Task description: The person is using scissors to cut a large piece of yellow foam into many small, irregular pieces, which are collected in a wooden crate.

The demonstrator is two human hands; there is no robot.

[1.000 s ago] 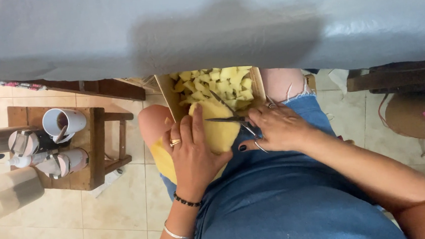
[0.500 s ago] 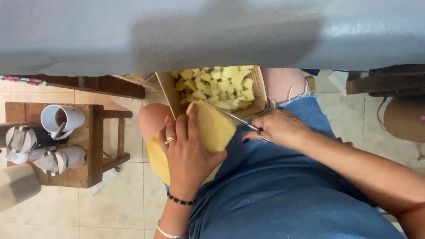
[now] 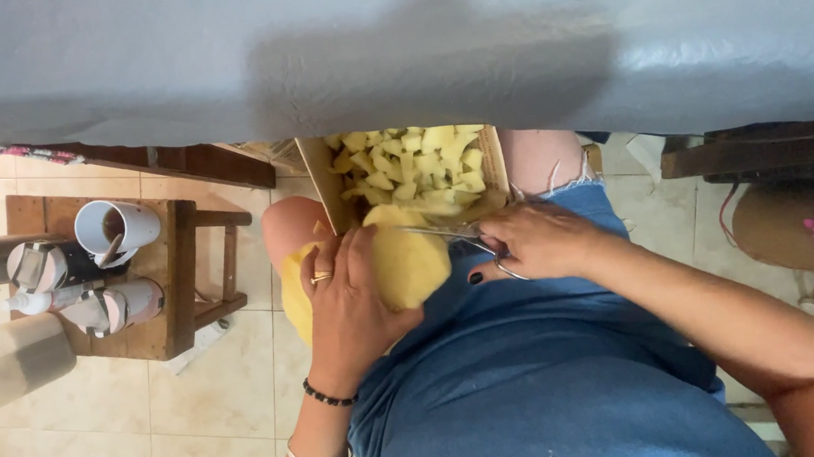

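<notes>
My left hand [image 3: 350,304], with a ring and two bracelets, grips a large yellow foam piece [image 3: 411,264] on my lap. Shut on a pair of metal scissors [image 3: 445,232], my right hand [image 3: 542,241] points the blades left across the foam's top edge. Just beyond the hands, a cardboard box [image 3: 320,182] rests on my knees and holds several small yellow foam cubes [image 3: 412,166]. I wear a blue denim garment.
A grey table edge [image 3: 394,48] spans the top of the view. To the left, a wooden stool [image 3: 179,306] carries a white cup [image 3: 116,225] and white-pink bottles [image 3: 112,306]. Tiled floor lies below. At the right edge is a brown bag [image 3: 779,222].
My left hand has turned and lifted the foam piece. The scissors have shifted up and left, from over the foam's middle to its top edge near the box.
</notes>
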